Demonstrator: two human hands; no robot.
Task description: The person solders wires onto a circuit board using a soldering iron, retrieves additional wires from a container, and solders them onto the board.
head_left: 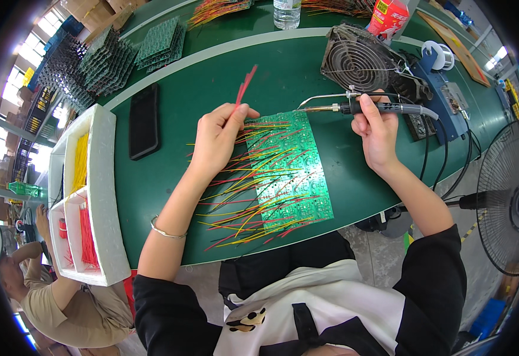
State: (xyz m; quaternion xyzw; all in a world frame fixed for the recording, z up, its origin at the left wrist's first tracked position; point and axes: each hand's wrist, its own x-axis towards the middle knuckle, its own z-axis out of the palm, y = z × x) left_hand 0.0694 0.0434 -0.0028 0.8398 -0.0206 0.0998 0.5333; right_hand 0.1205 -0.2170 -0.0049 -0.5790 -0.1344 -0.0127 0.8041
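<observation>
Several red wires (246, 85) stick up out of my left hand (219, 133), which is closed round them at the upper left corner of a green circuit board panel (298, 169). My right hand (376, 127) grips a soldering iron (354, 108) with a thin metal solder-feed tube along it. The iron's tip reaches the panel's top edge; whether it touches cannot be made out. Red, yellow and black wires (241, 172) lie across the panel and fan out past its left side. My left fingers hide the near ends of the red wires they hold.
A white foam box (106, 196) with red and yellow wires stands left, beside a black phone (145, 121). Behind are stacked boards (161, 44), a bottle (287, 13) and a fume fan (357, 59). A blue solder feeder (443, 89) and cables sit right. Another person (72, 305) sits lower left.
</observation>
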